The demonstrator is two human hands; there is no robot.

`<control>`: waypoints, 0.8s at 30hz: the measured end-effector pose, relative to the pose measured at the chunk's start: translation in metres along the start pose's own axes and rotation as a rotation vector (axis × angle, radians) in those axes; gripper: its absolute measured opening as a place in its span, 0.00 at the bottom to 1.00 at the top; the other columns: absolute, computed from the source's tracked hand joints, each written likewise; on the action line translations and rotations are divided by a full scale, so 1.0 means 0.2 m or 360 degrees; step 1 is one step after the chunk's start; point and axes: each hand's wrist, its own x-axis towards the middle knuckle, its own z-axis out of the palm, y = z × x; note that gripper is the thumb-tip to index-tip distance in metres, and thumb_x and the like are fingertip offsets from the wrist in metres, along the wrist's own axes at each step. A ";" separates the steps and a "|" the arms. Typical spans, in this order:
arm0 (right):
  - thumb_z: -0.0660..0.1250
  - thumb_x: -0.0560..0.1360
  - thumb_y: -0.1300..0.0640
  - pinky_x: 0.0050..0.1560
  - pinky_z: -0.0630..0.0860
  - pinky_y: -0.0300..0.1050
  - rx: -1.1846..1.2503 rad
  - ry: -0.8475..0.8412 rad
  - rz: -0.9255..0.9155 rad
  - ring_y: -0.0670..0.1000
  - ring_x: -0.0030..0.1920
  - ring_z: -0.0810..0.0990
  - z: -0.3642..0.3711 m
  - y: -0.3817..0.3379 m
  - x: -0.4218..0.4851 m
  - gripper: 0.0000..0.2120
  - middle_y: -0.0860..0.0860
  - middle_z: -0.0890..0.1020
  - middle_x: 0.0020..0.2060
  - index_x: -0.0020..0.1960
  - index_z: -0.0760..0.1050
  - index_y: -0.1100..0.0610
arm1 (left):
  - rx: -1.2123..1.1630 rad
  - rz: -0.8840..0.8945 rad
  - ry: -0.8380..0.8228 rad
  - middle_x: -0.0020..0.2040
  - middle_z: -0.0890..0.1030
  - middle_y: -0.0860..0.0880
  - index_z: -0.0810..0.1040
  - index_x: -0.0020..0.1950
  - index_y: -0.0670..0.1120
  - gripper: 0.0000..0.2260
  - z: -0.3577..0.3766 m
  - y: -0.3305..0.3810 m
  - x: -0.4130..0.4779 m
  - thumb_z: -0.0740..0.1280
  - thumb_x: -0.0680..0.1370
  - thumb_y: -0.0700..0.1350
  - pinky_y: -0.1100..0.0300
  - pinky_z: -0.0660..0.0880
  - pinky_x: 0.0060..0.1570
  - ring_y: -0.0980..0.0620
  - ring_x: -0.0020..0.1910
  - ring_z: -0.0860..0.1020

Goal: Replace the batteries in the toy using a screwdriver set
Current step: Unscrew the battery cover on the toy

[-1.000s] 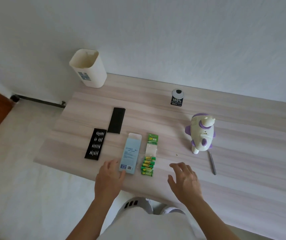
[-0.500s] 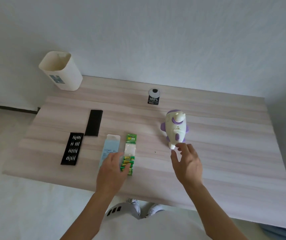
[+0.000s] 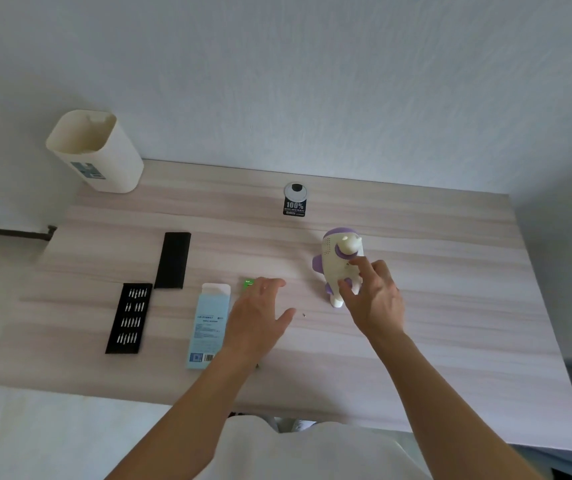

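At the far left corner of the table (image 3: 450,306) a cream bin (image 3: 95,152) is being carried upright, with part of its base overhanging the edge. Nearer the front left edge, a black bit tray (image 3: 129,318) is being shown with rows of small metal bits, and a black lid (image 3: 172,260) is lying just beyond it, close to the tray's far corner. Further right, toward the front edge, a pale blue box (image 3: 209,325) is lying flat with its flap open. Beside it only the green top of the battery pack (image 3: 249,283) is being shown — the rest is being covered by the left hand (image 3: 260,317), which is being held open above it, fingers stretched forward, nothing being gripped. A small dark speck (image 3: 304,315) is lying on the bare wood just right of that hand. Near the back edge, around the middle, a black-and-white round tag (image 3: 295,201) marked "100%" is resting. Right of centre, the white and purple toy (image 3: 341,263) is standing upright, well apart from the battery pack. The right hand (image 3: 374,299) is being held against the toy's front — thumb and fingers spread around its lower body and touching it; whether it is being firmly gripped cannot be told.
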 end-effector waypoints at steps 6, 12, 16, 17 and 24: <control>0.70 0.74 0.50 0.36 0.78 0.50 -0.0036 0.0028 0.0003 0.58 0.41 0.79 0.02 0.00 0.00 0.15 0.52 0.74 0.48 0.59 0.74 0.50 | -0.0003 0.0041 -0.0037 0.66 0.73 0.51 0.70 0.71 0.49 0.23 0.01 0.00 0.05 0.68 0.78 0.55 0.54 0.72 0.61 0.49 0.64 0.73; 0.71 0.72 0.53 0.35 0.73 0.47 -0.0037 0.0050 -0.0032 0.59 0.40 0.78 0.03 -0.02 0.01 0.15 0.53 0.76 0.47 0.59 0.77 0.52 | -0.0013 0.0080 -0.0077 0.66 0.73 0.50 0.70 0.71 0.49 0.24 0.00 0.00 0.09 0.68 0.78 0.55 0.55 0.74 0.58 0.49 0.63 0.73; 0.70 0.73 0.52 0.36 0.73 0.46 -0.0053 0.0032 0.0000 0.58 0.40 0.78 0.02 -0.03 0.03 0.15 0.52 0.76 0.47 0.59 0.76 0.52 | -0.0016 0.0095 -0.0087 0.66 0.73 0.51 0.69 0.71 0.49 0.24 0.00 -0.01 0.10 0.69 0.78 0.55 0.55 0.74 0.58 0.49 0.63 0.74; 0.70 0.73 0.51 0.37 0.73 0.46 -0.0052 0.0027 0.0001 0.58 0.40 0.78 0.02 -0.03 0.03 0.15 0.51 0.76 0.46 0.59 0.76 0.52 | -0.0014 0.0103 -0.0092 0.66 0.73 0.51 0.69 0.71 0.49 0.24 0.00 -0.02 0.10 0.69 0.78 0.55 0.55 0.74 0.58 0.49 0.63 0.74; 0.72 0.72 0.49 0.39 0.76 0.48 0.0005 -0.0020 0.0038 0.56 0.40 0.79 -0.01 -0.02 0.05 0.14 0.47 0.76 0.44 0.56 0.77 0.49 | -0.0065 0.0199 -0.0140 0.65 0.73 0.50 0.70 0.71 0.49 0.25 0.02 0.01 0.16 0.71 0.77 0.53 0.54 0.75 0.56 0.49 0.63 0.74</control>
